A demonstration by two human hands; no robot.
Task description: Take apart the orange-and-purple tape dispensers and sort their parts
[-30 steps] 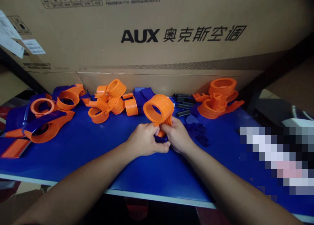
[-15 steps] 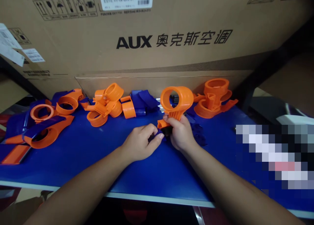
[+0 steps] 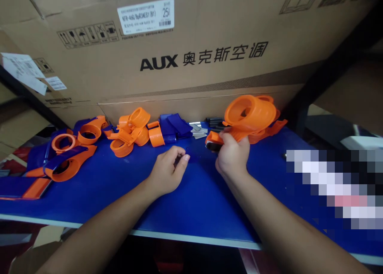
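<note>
My right hand (image 3: pixel 235 152) grips the handle of an orange tape dispenser (image 3: pixel 249 114), its big ring raised and tilted above the fist. A black part shows at the dispenser's lower left end. To its left, clear of the dispenser, my left hand (image 3: pixel 169 168) is closed in a pinch over the blue tabletop (image 3: pixel 191 202). A small dark blue piece (image 3: pixel 188 149) shows at its fingertips, mostly hidden and hard to make out. Behind the hands lie flat blue plastic parts (image 3: pixel 176 125) and thin metal strips (image 3: pixel 199 131).
Several orange dispenser frames (image 3: pixel 131 132) stand at the back, left of centre. Blue-and-orange dispensers (image 3: pixel 70 164) are heaped at the left. More orange frames (image 3: pixel 273 132) sit behind the right hand. Black parts (image 3: pixel 214 121) lie by a large cardboard box (image 3: pixel 191 78). A dark post (image 3: pixel 299 110) rises at right.
My right hand has moved right with the dispenser, which has tipped over to the right. My left hand has drawn back left, so the two hands are apart.
</note>
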